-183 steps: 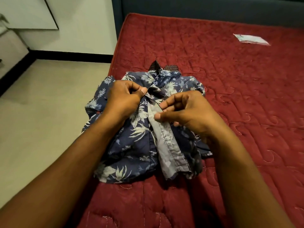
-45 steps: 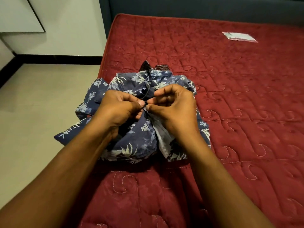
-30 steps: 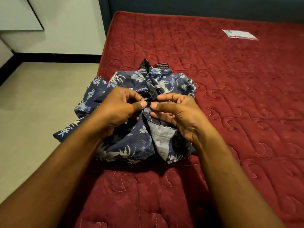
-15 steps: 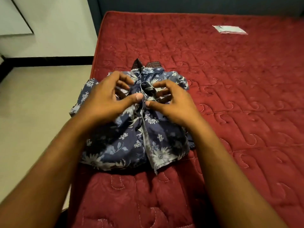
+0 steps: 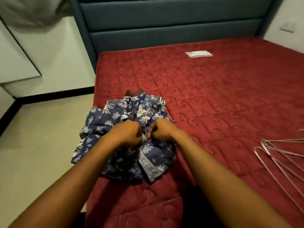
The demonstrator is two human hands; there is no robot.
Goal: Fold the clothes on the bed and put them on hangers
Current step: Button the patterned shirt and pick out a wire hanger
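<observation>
A navy floral shirt (image 5: 115,122) lies bunched near the left edge of the red quilted mattress (image 5: 213,99), with its dark chequered collar (image 5: 134,92) pointing away from me. Both hands meet over the shirt's front opening. My left hand (image 5: 130,134) grips the left front edge with curled fingers. My right hand (image 5: 160,130) pinches the right front edge beside it. The pale inside of the placket (image 5: 150,167) shows below my hands. Several thin metal wire hangers (image 5: 283,155) lie on the mattress at the far right.
A white label or packet (image 5: 199,54) lies far back on the mattress. A teal padded headboard (image 5: 164,22) stands behind it. Pale floor (image 5: 41,137) runs along the left, bounded by a white wall with a black skirting.
The view has lifted and widened, bringing the headboard and the hangers into sight. My hands have slid lower on the shirt's front opening and curled tighter. The shirt is more bunched.
</observation>
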